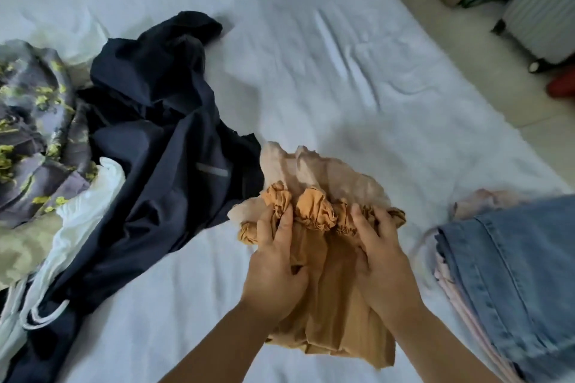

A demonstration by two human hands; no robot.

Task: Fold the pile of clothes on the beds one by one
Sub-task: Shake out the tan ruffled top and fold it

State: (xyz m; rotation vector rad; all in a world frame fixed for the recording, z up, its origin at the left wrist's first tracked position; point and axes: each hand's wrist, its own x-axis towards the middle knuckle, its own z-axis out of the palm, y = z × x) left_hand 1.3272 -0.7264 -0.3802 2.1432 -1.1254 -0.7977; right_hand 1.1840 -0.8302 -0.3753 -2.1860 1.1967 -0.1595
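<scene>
**Gathering the orange garment for its fold**

Both hands clutch the crumpled orange-tan ruffled fabric garment (323,261) low on the white-sheeted bed (342,71). The left hand (275,261) has a closed grip on its gathered edge, and the right hand (384,261) likewise bunches cloth. To fold well, I judge the ruffles need spreading flat first, clear of the dark navy jacket (161,134) and the folded blue denim jeans (513,283).

white bed (311,71) carries unfolded clothes (149,121), folded jeans (516,274)
</scene>
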